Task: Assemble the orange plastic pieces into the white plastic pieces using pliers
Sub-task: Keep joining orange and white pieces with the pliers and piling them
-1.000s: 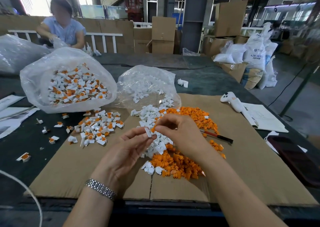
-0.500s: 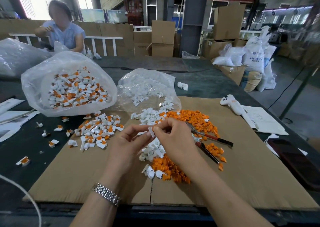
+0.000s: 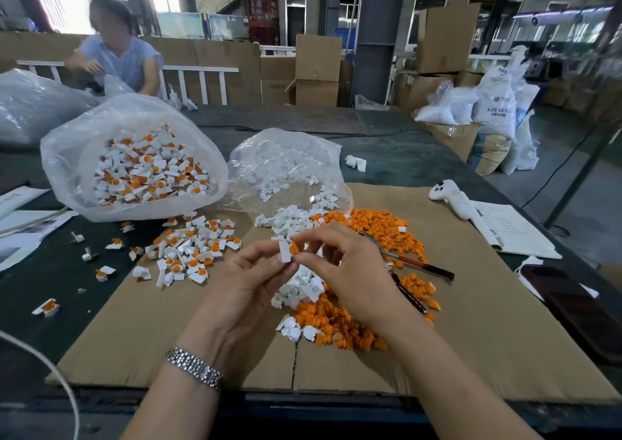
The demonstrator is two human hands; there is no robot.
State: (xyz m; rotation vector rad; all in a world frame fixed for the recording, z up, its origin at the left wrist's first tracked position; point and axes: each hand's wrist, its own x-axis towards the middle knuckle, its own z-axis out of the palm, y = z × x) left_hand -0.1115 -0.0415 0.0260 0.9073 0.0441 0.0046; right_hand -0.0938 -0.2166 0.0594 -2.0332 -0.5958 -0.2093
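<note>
- Your left hand (image 3: 249, 278) pinches a white piece (image 3: 284, 250) at frame centre.
- Your right hand (image 3: 350, 271) pinches an orange piece (image 3: 294, 248) against it — touching.
- The pliers (image 3: 417, 264) lie right of centre on the cardboard (image 3: 471, 322), untouched.

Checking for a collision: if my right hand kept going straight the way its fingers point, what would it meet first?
Probably the white piece pinched by the left hand: the right hand holds an orange piece against it.

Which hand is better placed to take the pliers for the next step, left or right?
Probably the right hand: the pliers lie on the cardboard just beside it. The left hand pinches the white piece and is farther away.
</note>
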